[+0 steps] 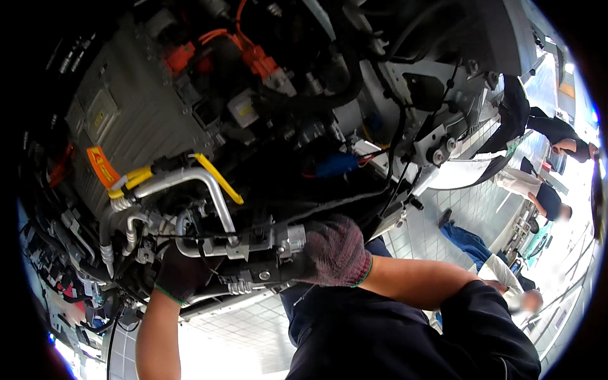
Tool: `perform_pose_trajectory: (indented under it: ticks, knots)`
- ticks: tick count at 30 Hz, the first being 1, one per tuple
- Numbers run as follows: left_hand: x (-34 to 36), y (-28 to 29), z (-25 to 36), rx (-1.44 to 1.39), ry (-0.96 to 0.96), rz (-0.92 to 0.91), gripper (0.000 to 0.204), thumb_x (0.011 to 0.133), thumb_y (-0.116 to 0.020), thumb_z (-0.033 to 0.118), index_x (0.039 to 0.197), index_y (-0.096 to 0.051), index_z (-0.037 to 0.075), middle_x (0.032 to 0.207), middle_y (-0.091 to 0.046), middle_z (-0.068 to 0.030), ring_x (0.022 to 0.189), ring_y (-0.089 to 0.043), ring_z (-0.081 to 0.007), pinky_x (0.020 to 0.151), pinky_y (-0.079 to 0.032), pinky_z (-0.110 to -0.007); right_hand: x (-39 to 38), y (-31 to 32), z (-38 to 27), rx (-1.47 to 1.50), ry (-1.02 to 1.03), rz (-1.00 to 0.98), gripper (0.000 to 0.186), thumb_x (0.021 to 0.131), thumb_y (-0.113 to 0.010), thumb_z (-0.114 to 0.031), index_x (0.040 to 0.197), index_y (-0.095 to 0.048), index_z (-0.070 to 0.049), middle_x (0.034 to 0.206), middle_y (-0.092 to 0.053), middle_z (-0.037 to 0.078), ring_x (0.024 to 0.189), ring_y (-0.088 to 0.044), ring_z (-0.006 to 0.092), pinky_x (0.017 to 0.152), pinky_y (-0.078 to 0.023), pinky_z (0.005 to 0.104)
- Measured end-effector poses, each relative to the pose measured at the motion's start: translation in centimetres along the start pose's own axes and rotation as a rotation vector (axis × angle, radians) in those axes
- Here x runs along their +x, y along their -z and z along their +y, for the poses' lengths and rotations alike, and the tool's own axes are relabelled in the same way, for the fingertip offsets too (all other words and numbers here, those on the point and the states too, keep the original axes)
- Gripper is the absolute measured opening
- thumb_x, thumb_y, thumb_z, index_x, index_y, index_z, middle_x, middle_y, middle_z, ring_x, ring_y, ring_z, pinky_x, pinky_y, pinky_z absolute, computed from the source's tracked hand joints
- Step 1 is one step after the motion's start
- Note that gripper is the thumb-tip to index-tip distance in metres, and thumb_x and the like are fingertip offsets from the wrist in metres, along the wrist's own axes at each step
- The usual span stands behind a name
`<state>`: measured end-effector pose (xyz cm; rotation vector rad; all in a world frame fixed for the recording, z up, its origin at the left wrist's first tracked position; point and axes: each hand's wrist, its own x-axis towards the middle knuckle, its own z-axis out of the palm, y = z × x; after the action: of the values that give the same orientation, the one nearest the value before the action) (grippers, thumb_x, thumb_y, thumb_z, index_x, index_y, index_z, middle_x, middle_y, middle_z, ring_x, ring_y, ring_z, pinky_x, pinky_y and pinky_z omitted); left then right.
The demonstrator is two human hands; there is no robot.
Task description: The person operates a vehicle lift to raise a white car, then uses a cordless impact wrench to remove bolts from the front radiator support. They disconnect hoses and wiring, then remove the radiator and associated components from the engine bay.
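Observation:
My gloved left hand reaches up among pipes on the underside of a vehicle, its fingers hidden behind the metalwork. My gloved right hand is curled beside a silver valve block; what its fingers hold is hidden. Between my hands runs a metal bracket with fittings. A bent aluminium pipe comes down to it, beside yellow cables and an orange warning tag.
A large ribbed grey housing and orange connectors sit above. A white bracketed beam is to the right. Beyond it, on the tiled floor, are several other people, including one in blue trousers.

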<state>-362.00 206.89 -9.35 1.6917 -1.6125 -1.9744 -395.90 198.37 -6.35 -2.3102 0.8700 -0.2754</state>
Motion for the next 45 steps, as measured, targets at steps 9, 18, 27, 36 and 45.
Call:
perform_pose_trajectory:
  ticks: [9, 18, 27, 36, 45]
  knots:
    - [-4.7, -5.4, 8.8, 0.197, -0.133, 0.770, 0.023, 0.094, -0.076, 0.024, 0.110, -0.073, 0.008, 0.100, -0.070, -0.0175, 0.093, -0.067, -0.0416, 0.084, -0.054, -0.052, -0.4, -0.5, -0.2, 0.048, -0.047, -0.033, 0.066, 0.075, -0.088, -0.051, 0.116, -0.067, -0.003, 0.109, -0.069, 0.017, 0.098, -0.070, 0.0346, 0.079, -0.056, 0.0491]
    - [-2.0, -9.3, 11.4, 0.438, -0.072, 0.971, 0.031, 0.092, -0.075, 0.029, 0.115, -0.072, 0.007, 0.114, -0.071, -0.0177, 0.107, -0.065, -0.0422, 0.096, -0.050, -0.053, 1.9, 5.8, 0.4, 0.014, -0.016, -0.135, 0.059, 0.078, -0.090, -0.050, 0.117, -0.072, -0.008, 0.116, -0.071, 0.015, 0.103, -0.071, 0.0381, 0.088, -0.058, 0.0495]
    - [-0.9, -13.5, 11.4, 0.600, -0.103, 1.248, 0.046, 0.096, -0.073, 0.030, 0.134, -0.065, 0.005, 0.137, -0.065, -0.0212, 0.128, -0.058, -0.0488, 0.111, -0.044, -0.062, 10.5, 15.2, 12.7, -0.288, -0.018, -0.567, 0.043, 0.091, -0.080, -0.038, 0.125, -0.074, -0.014, 0.114, -0.078, 0.014, 0.107, -0.075, 0.0359, 0.094, -0.059, 0.0488]
    - [-0.6, -20.6, 11.1, 0.672, -0.119, 1.362, 0.040, 0.096, -0.074, 0.031, 0.127, -0.066, 0.007, 0.130, -0.065, -0.0198, 0.118, -0.062, -0.0438, 0.103, -0.049, -0.059, 12.6, 11.4, 10.3, -0.415, -0.062, -0.957, 0.042, 0.091, -0.074, -0.026, 0.132, -0.071, -0.017, 0.111, -0.079, 0.017, 0.108, -0.075, 0.0399, 0.094, -0.059, 0.0524]
    - [4.8, -19.4, 17.9, 0.435, -0.387, 1.148, 0.042, 0.084, -0.079, 0.022, 0.125, -0.071, 0.013, 0.129, -0.066, -0.0102, 0.107, -0.068, -0.0359, 0.100, -0.055, -0.054, 11.3, 9.0, 12.3, -0.598, 0.057, -0.879, 0.034, 0.092, -0.070, -0.028, 0.119, -0.072, -0.008, 0.104, -0.078, 0.021, 0.102, -0.076, 0.0428, 0.088, -0.059, 0.0561]
